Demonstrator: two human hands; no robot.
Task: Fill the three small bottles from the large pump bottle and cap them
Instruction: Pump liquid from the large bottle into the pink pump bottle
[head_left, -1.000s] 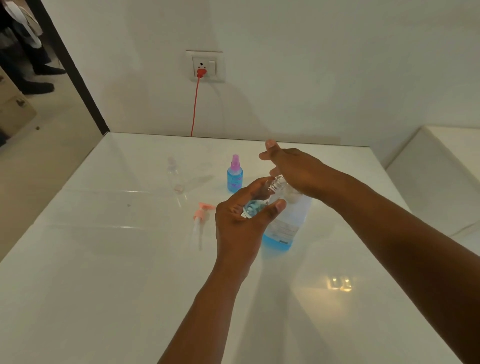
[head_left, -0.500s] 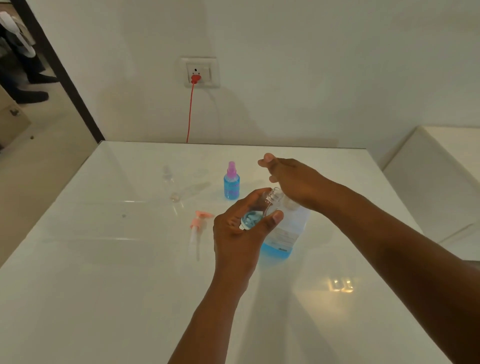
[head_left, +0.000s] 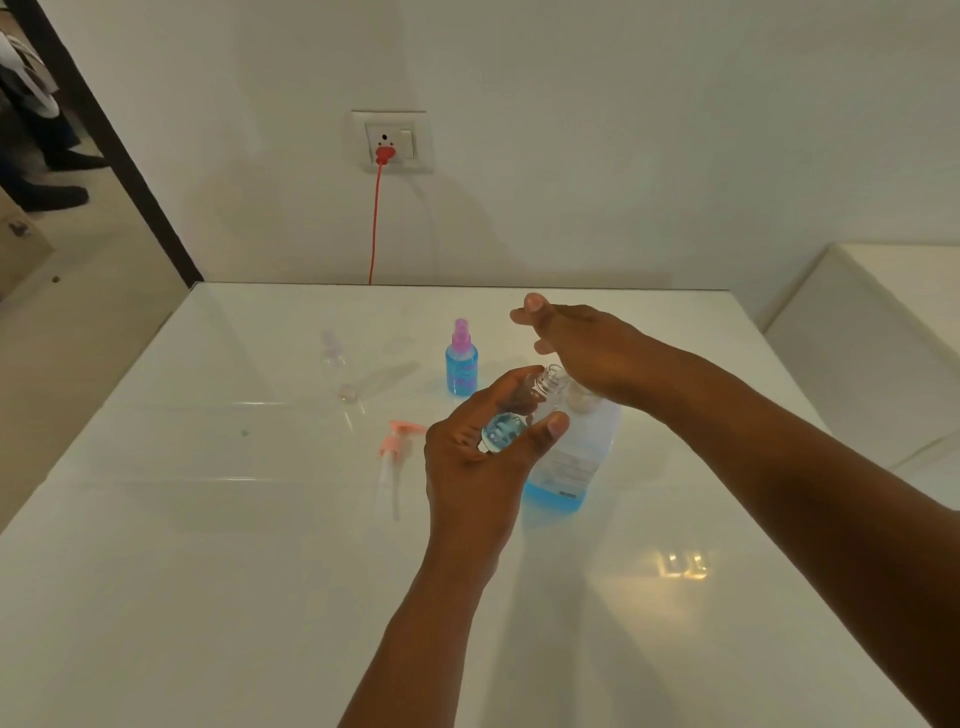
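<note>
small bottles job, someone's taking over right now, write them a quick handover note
Left hand grips an uncapped small bottle, part filled with blue, tilted.
Right hand hovers open above the large bottle, which stands with its pump lying out on the table.
Done: one capped blue bottle standing behind.
Left: finish and cap the held one; the clear bottle far left looks empty.

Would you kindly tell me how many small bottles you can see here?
3: a capped blue-filled bottle standing mid-table, an uncapped bottle tilted in the left hand, and an empty clear bottle farther left, faint against the glare.
</note>
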